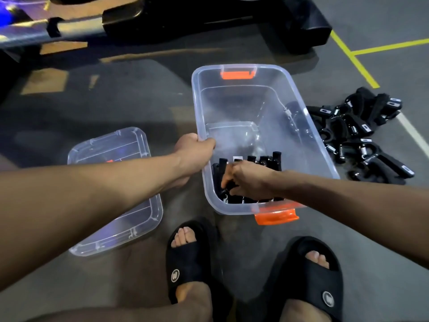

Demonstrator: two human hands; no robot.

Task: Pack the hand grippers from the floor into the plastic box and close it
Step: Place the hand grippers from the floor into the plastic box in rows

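Observation:
A clear plastic box (308,145) with orange latches stands open on the floor in front of me. My left hand (193,152) grips its left rim. My right hand (248,180) is inside the box at the near end, fingers curled on a black hand gripper (226,190) in a row of several grippers (264,160) standing there. A pile of black hand grippers (362,135) lies on the floor right of the box. The clear lid (139,205) lies flat on the floor to the left, partly under my left forearm.
My feet in black slides (185,259) stand just in front of the box. Dark gym equipment (209,19) with a metal bar crosses the far side. Yellow and white lines (355,56) mark the grey floor at the right.

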